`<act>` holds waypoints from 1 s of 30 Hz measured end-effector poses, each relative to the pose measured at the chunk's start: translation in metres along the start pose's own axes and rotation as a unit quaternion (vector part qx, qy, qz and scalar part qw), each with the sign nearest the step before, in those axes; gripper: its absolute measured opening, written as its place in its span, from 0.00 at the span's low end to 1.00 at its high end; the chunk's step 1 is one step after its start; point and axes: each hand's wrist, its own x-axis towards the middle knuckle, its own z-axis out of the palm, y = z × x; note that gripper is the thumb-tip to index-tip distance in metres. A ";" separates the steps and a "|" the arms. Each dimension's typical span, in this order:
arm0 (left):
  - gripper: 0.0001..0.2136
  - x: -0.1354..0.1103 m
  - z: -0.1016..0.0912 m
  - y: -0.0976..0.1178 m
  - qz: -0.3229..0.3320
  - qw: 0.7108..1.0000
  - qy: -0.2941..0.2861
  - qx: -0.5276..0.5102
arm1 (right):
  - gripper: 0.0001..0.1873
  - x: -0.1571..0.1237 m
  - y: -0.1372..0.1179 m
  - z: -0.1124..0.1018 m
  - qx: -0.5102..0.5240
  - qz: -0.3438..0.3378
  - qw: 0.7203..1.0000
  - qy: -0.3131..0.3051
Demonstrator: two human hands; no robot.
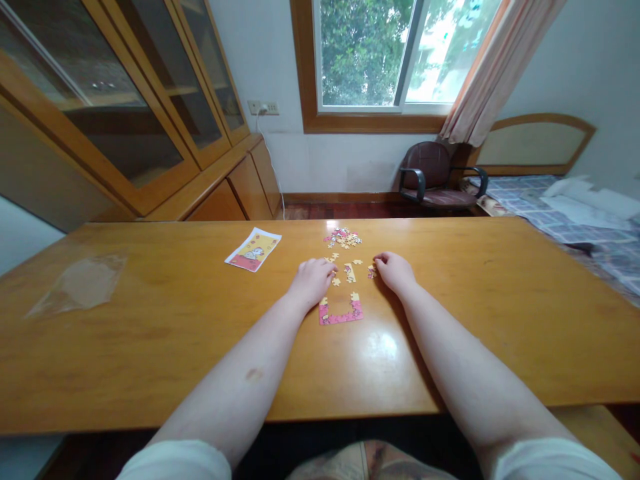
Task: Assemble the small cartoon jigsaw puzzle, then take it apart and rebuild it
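My left hand (314, 279) rests on the table among loose yellow puzzle pieces (337, 283), its fingers bent together; whatever lies under the fingertips is hidden. To the right, my right hand (396, 271) has its fingers curled in a pinch beside a small patterned puzzle piece (371, 272); anything between those fingertips is too small to make out. Between the hands lies a small joined yellow section (350, 273). Nearer to me sits a partly joined pink puzzle border (343, 319), U-shaped, with yellow pieces at its upper ends. My left wrist is close to its left side.
A pile of mixed puzzle pieces (343, 236) lies near the table's far edge. A printed picture sheet (254, 250) is at the left, with a clear plastic bag (83, 283) farther left. Beyond the wooden table (200, 373) stand a chair (434, 175) and a bed (540, 193).
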 end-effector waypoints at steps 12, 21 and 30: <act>0.11 -0.004 -0.004 0.003 -0.014 0.999 -0.020 0.029 | 0.14 -0.006 -0.006 0.003 0.064 -0.075 0.995 0.004; 0.14 -0.002 -0.004 0.002 -0.058 0.998 -0.001 0.036 | 0.14 -0.014 -0.012 0.003 0.053 -0.269 0.961 -0.013; 0.12 -0.005 -0.007 0.009 -0.064 0.997 -0.007 0.035 | 0.13 -0.018 -0.014 0.005 0.040 -0.330 0.942 -0.050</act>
